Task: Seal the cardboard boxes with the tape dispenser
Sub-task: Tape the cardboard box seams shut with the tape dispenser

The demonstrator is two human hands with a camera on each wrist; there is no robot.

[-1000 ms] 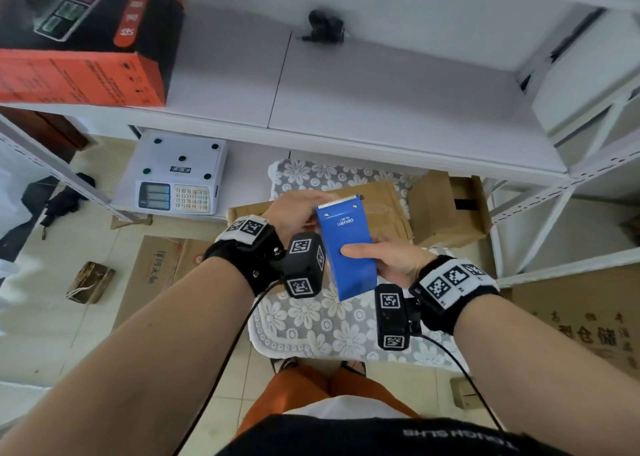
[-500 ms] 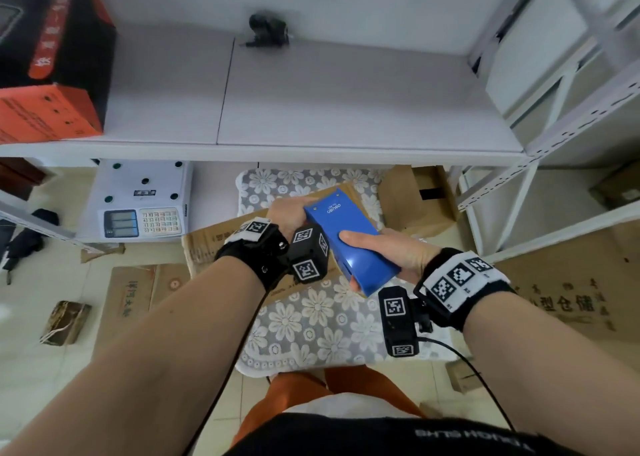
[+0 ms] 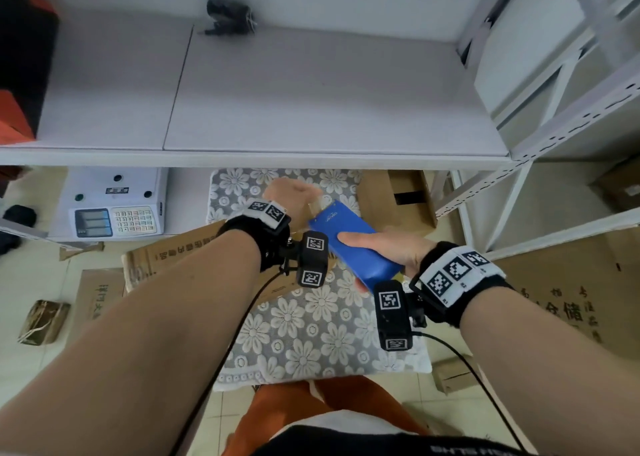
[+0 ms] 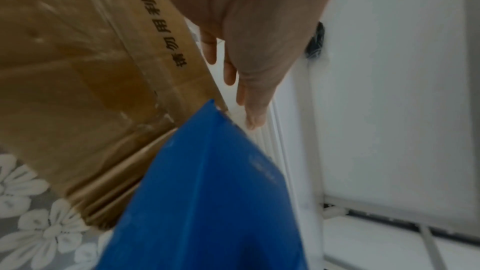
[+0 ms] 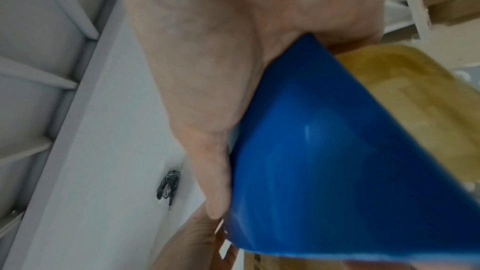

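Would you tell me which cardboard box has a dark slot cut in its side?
The upright box under the shelf, right of the floral cushion; the printed box by the hands shows none.

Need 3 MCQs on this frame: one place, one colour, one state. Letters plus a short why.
1. Where is the weighing scale?
A. under the white shelf, left of the floral cushion
B. on top of the shelf
C. on the person's lap

2. What colour is the tape dispenser?
A. red
B. blue
C. green

3. What is the right hand doing?
A. hanging idle
B. pressing a box flap
C. gripping the dispenser

Answers: A, the scale sits below the white shelf beside the floral cushion; B, its body is blue in all views; C, thumb and fingers wrap it.
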